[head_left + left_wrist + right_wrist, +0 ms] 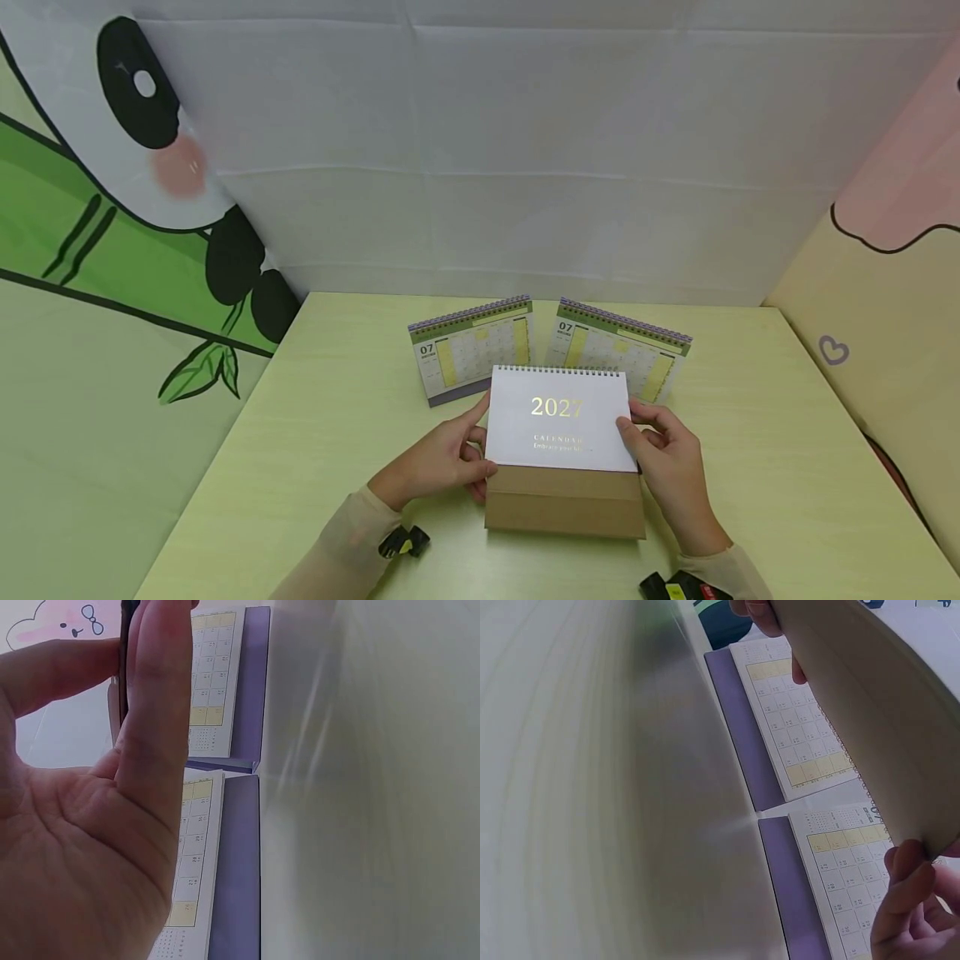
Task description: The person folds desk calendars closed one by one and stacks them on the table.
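Calendar (pixel 564 454) marked 2027 was pinched at its side edges by the left hand (pixel 444 457) and the right hand (pixel 669 454), in front of two standing calendars (pixel 476 357) on the table (pixel 345 375); the step in hand looked like positioning it, and the next move probably called for a level set-down and even release, clear of that pair

Head cam: high on near side, facing far and down, wide over table (pixel 322 400). Left wrist cam: close-up past left hand (pixel 90 847), facing far, rolled sideways. Right wrist cam: close to held calendar (pixel 877 712), facing far, rolled opposite. All share far-left calendar (pixel 474 348), far-right calendar (pixel 618 348).
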### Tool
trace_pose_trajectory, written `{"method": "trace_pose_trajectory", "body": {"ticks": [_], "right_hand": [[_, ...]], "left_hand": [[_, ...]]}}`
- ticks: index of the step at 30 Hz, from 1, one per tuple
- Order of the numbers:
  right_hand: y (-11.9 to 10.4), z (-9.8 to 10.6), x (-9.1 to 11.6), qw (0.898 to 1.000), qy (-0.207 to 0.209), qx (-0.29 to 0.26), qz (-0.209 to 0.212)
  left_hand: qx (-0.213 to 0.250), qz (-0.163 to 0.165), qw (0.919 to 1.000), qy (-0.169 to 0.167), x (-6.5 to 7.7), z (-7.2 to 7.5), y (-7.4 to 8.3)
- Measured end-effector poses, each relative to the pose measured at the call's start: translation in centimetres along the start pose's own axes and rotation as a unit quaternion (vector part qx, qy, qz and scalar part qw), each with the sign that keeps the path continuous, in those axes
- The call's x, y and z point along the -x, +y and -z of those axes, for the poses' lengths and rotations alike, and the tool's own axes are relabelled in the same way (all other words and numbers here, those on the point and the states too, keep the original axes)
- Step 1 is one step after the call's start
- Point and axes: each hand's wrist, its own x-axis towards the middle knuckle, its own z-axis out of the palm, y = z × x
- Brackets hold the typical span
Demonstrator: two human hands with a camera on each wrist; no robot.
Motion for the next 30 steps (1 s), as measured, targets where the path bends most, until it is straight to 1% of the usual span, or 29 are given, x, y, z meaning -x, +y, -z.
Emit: {"method": "trace_pose_trajectory", "body": {"ticks": [6, 20, 30], "right_hand": [[0.14, 0.00, -0.06, 1.000, 0.000, 0.005, -0.003], [0.20, 0.01, -0.16, 1.000, -0.005, 0.011, -0.009], [0.21, 0.01, -0.21, 1.000, -0.006, 0.015, -0.007]], "left_hand": [[-0.004, 0.007, 1.0000, 0.001, -0.04, -0.02, -0.04], [-0.006, -0.006, 0.9999, -0.008, 0.01, 0.12, -0.03], [-0.017, -0.005, 0.9998, -0.008, -0.05, 0.09, -0.06]]}}
